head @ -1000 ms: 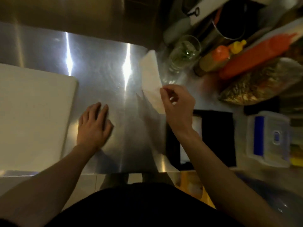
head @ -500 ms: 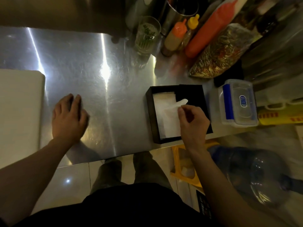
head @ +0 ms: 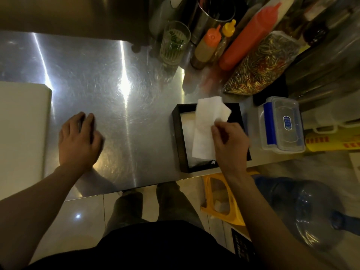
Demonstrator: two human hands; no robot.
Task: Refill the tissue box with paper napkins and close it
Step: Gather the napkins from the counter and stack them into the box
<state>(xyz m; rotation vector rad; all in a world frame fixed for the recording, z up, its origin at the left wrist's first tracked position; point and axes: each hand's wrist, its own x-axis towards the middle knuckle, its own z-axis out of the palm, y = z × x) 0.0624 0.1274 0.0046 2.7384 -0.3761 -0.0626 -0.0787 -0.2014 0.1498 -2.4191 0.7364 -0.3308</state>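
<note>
White board (head: 21, 133), far-left bench: untouched. L hand (head: 78, 140): flat on steel bench (head: 124, 106), palm down, grip open, holding nothing; same spot as 0.5 s ago. Black tissue box (head: 178, 137), near-right bench edge: lid off, white napkins inside. R hand (head: 230, 143): grip pinched on one napkin (head: 204, 131), now lifted and unfolded above box vs. low over stack 0.5 s ago. Prob. still mid-refill; closing not begun. Clear container (head: 282, 123), right of box: idle.
</note>
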